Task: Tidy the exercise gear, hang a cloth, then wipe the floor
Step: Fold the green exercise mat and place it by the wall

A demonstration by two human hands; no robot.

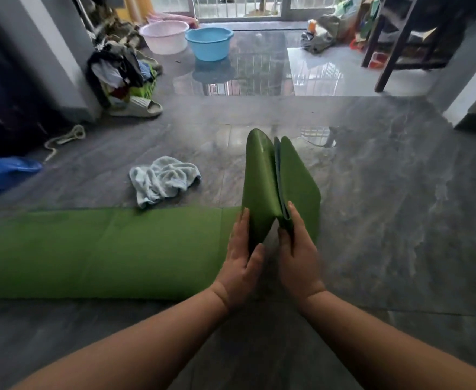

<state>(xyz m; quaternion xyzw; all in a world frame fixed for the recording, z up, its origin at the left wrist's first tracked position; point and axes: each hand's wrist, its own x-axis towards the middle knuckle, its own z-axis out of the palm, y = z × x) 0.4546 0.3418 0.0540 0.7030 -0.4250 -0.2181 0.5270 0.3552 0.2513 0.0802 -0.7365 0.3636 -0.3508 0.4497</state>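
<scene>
A green exercise mat (pixel 104 251) lies flat on the grey floor, stretching left from the centre. Its right end is folded into upright panels (pixel 262 181). My left hand (pixel 242 260) presses against the left panel's near edge. My right hand (pixel 298 254) grips the near edge of the folded right panels, fingers around them. A crumpled pale blue cloth (pixel 162 180) lies on the floor just beyond the mat.
A blue basin (pixel 209 43) and a pink basin (pixel 164 36) stand at the back. A clothes pile (pixel 121 73), a slipper (pixel 137 106) and a rope (pixel 65 137) lie left. A dark shelf frame (pixel 400 40) stands back right.
</scene>
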